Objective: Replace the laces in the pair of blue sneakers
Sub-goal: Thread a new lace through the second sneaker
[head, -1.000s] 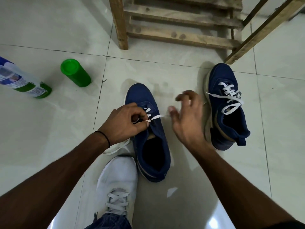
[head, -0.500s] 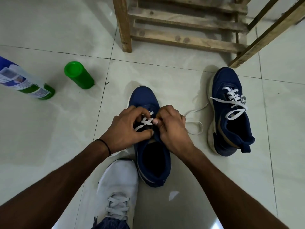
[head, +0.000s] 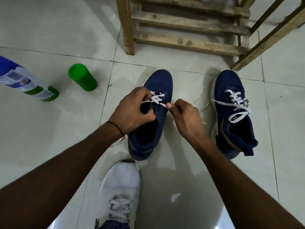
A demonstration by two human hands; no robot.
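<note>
Head view: near blue fabric sneaker [head: 156, 83] stands on the pale glossy tile floor [head: 49, 138], centre frame, toe pointing away, mouth open toward the person. Flat white lace [head: 156, 98] is crossed through its front eyelets only.

Left hand [head: 132, 111] is curled round the left eyelet flap of that sneaker, thumb down by the shoe mouth. One lace end pokes out at its fingertips; can't tell if that end is actually pinched. Thin black wrist band [head: 115, 127] on the left wrist.

Right hand [head: 186, 116] is closed, thumb and forefinger pinching the other strand of the lace just right of the eyelets. The rest of that strand trails loose on the floor behind the hand.

Second blue fabric sneaker [head: 229, 83] sits to the right, apart from the first, toe also away, with a loosely threaded white lace [head: 237, 104] looped over its tongue.

Worn white sneaker [head: 122, 179] on the person's foot, bottom centre, toe almost touching the heel of the near shoe.

Left side: green plastic cylinder [head: 82, 78] standing upright; nearby a blue-and-green labelled bottle [head: 24, 80], partly out of frame. Rough wooden slatted frame [head: 181, 40] at top.
</note>
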